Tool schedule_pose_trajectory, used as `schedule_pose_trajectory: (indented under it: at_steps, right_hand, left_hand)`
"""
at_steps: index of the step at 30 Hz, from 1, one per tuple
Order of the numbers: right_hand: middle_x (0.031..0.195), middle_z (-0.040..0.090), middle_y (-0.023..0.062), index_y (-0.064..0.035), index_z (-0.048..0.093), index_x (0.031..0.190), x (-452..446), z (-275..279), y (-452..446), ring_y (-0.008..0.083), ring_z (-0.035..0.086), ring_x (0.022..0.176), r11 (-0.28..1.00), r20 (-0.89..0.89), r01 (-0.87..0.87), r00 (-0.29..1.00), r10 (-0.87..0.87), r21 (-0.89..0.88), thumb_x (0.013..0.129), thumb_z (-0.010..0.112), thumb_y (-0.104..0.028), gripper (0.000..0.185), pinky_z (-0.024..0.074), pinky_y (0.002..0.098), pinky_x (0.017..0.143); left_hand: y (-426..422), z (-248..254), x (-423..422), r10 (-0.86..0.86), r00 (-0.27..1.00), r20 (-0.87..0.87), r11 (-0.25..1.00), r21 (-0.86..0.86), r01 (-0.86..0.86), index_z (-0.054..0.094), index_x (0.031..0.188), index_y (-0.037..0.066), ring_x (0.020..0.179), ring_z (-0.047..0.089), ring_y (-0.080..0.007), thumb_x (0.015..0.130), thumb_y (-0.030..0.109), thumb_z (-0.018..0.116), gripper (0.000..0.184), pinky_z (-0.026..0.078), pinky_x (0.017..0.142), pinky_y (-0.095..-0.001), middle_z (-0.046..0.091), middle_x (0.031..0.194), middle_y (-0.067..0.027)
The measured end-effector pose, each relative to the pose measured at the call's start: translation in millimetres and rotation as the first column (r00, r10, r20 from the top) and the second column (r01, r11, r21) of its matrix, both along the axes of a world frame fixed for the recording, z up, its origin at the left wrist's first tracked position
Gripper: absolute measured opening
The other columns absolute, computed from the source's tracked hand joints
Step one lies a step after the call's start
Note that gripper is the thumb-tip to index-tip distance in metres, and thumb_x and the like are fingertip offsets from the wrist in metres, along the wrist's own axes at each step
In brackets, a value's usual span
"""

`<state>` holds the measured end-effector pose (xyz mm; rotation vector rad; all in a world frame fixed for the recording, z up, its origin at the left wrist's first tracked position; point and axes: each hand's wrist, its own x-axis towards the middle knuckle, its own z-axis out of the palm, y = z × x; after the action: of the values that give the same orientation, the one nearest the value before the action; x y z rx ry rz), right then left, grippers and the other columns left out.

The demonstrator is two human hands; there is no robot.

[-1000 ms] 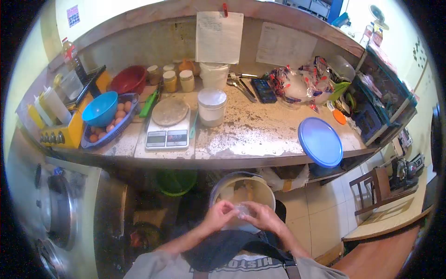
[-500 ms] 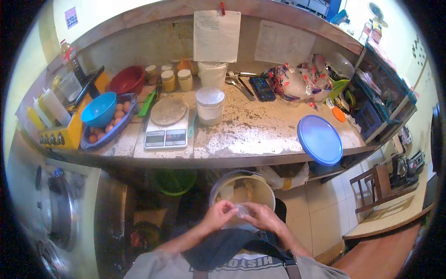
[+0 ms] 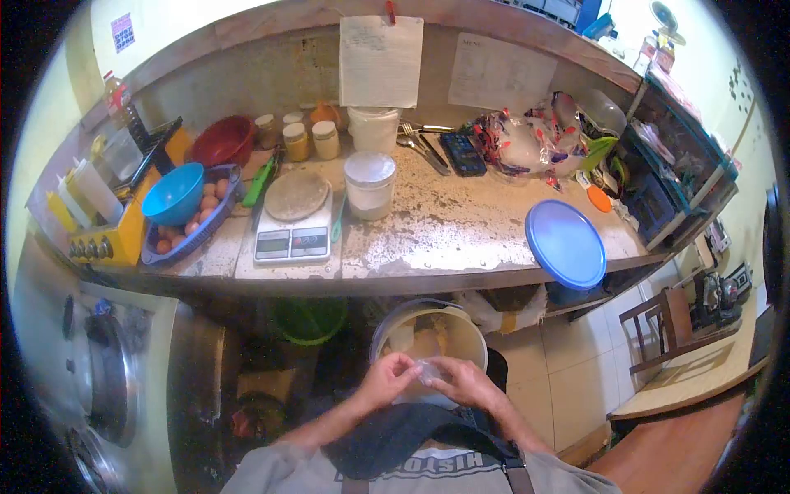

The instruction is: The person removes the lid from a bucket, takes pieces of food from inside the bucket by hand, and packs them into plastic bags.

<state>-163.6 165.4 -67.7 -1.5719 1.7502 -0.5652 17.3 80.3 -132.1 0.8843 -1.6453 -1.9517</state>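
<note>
Above an open white bucket [image 3: 473,337], both hands pinch a small, clear, thin plastic piece [image 3: 429,372] between them. My left hand [image 3: 389,380] holds its left side with thumb and forefinger. On the other side my right hand [image 3: 463,382] has its fingers closed on the same piece. Something pale and yellowish [image 3: 429,336] lies inside the bucket, partly hidden by the rim and hands. Whether the plastic is a bag or a sheet is too small to tell.
On the counter [image 3: 444,247] stand a kitchen scale [image 3: 295,239], a white lidded tub [image 3: 369,188] and a blue lid [image 3: 565,244] overhanging the front edge. Eggs in a basket [image 3: 193,235] and a blue bowl [image 3: 173,194] are left. A wooden chair [image 3: 671,329] stands right.
The counter and its objects sit slightly further up and left in the view. Both hands stay over the bucket, still pinching the clear plastic, with hardly any movement.
</note>
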Motion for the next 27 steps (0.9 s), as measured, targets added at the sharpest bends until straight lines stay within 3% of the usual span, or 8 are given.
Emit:
schedule_pose_trajectory:
  at_steps: [4, 6, 16, 19, 21, 24, 26, 27]
  right_hand:
    - [0.101, 0.065, 0.0179, -0.0048, 0.058, 0.118, 0.0, 0.4, 0.3, 0.0307, 0.064, 0.092, 1.000, 0.015, -0.001, 1.000, 0.001, -0.002, 0.083, 0.066, -0.035, 0.046, 0.0504, 0.0394, 0.079]
    - [0.101, 0.065, 0.0178, -0.0048, 0.057, 0.118, 0.3, 1.6, -0.8, 0.0308, 0.064, 0.092, 1.000, 0.009, -0.007, 1.000, 0.007, -0.002, 0.083, 0.066, -0.034, 0.046, 0.0504, 0.0395, 0.079]
    - [0.094, 0.066, 0.0143, -0.0048, 0.058, 0.117, 0.0, -2.3, -0.1, 0.0243, 0.066, 0.083, 0.989, 0.044, 0.071, 0.997, -0.066, -0.133, 0.081, 0.069, -0.019, 0.040, 0.0523, 0.0349, 0.073]
    - [0.090, 0.067, 0.0126, -0.0044, 0.060, 0.114, 0.0, 0.8, 1.7, 0.0201, 0.066, 0.078, 0.984, 0.068, 0.131, 0.990, -0.123, -0.117, 0.080, 0.068, -0.014, 0.035, 0.0526, 0.0323, 0.070]
    - [0.089, 0.067, 0.0124, -0.0043, 0.060, 0.112, -0.7, -2.5, 2.8, 0.0201, 0.066, 0.076, 0.977, 0.146, 0.186, 0.974, -0.171, -0.100, 0.081, 0.067, -0.013, 0.033, 0.0525, 0.0323, 0.069]
    - [0.087, 0.067, 0.0119, -0.0045, 0.062, 0.108, -1.4, 0.7, 1.3, 0.0202, 0.066, 0.075, 0.963, 0.149, 0.259, 0.958, -0.245, -0.081, 0.081, 0.065, -0.012, 0.028, 0.0523, 0.0324, 0.069]
    - [0.099, 0.066, 0.0155, -0.0051, 0.061, 0.109, -9.7, -1.1, 0.8, 0.0254, 0.065, 0.092, 0.975, 0.112, 0.217, 0.969, -0.220, 0.034, 0.083, 0.064, -0.015, 0.028, 0.0513, 0.0363, 0.081]
    - [0.103, 0.065, 0.0149, -0.0062, 0.061, 0.110, -15.9, -2.5, 3.3, 0.0270, 0.064, 0.097, 0.981, 0.082, 0.188, 0.979, -0.184, -0.041, 0.085, 0.062, -0.020, 0.028, 0.0495, 0.0377, 0.085]
  left_hand:
    - [0.4, -1.6, -0.5, 0.005, 1.000, 0.015, 1.000, -0.021, -0.004, 0.058, 0.093, 0.002, 0.083, 0.060, -0.0107, 0.087, 0.014, 0.065, 0.015, 0.048, 0.076, -0.0259, 0.064, 0.089, -0.0045]
    - [2.2, 1.6, -1.5, 0.046, 0.998, -0.031, 0.995, -0.088, -0.048, 0.057, 0.090, 0.004, 0.070, 0.056, -0.0060, 0.087, 0.016, 0.066, 0.014, 0.047, 0.063, -0.0225, 0.061, 0.079, -0.0002]
    - [2.5, -7.4, -0.1, 0.046, 0.997, -0.064, 0.995, -0.088, -0.052, 0.058, 0.091, 0.003, 0.074, 0.057, -0.0068, 0.087, 0.015, 0.066, 0.014, 0.048, 0.066, -0.0237, 0.061, 0.083, -0.0009]
    - [4.5, 2.7, -0.2, 0.083, 0.997, -0.008, 0.979, -0.188, -0.083, 0.059, 0.089, 0.004, 0.070, 0.057, -0.0064, 0.085, 0.017, 0.067, 0.016, 0.048, 0.062, -0.0246, 0.061, 0.077, 0.0001]
    - [5.2, 13.6, 0.7, 0.148, 0.970, 0.192, 0.929, -0.363, -0.070, 0.060, 0.084, 0.003, 0.063, 0.059, -0.0100, 0.080, 0.017, 0.068, 0.016, 0.049, 0.059, -0.0273, 0.062, 0.069, -0.0036]
    - [5.6, 12.8, 0.7, 0.224, 0.956, 0.189, 0.854, -0.511, -0.099, 0.061, 0.083, 0.002, 0.057, 0.060, -0.0158, 0.076, 0.014, 0.067, 0.015, 0.049, 0.057, -0.0305, 0.062, 0.065, -0.0087]
    - [3.2, 11.1, 3.4, 0.204, 0.958, 0.201, 0.818, -0.572, -0.054, 0.062, 0.083, 0.002, 0.058, 0.061, -0.0175, 0.075, 0.013, 0.065, 0.014, 0.050, 0.058, -0.0314, 0.063, 0.067, -0.0104]
    - [2.9, 10.5, 5.7, 0.186, 0.960, 0.208, 0.777, -0.630, -0.014, 0.063, 0.083, 0.001, 0.059, 0.061, -0.0192, 0.074, 0.012, 0.064, 0.014, 0.050, 0.059, -0.0322, 0.063, 0.068, -0.0122]
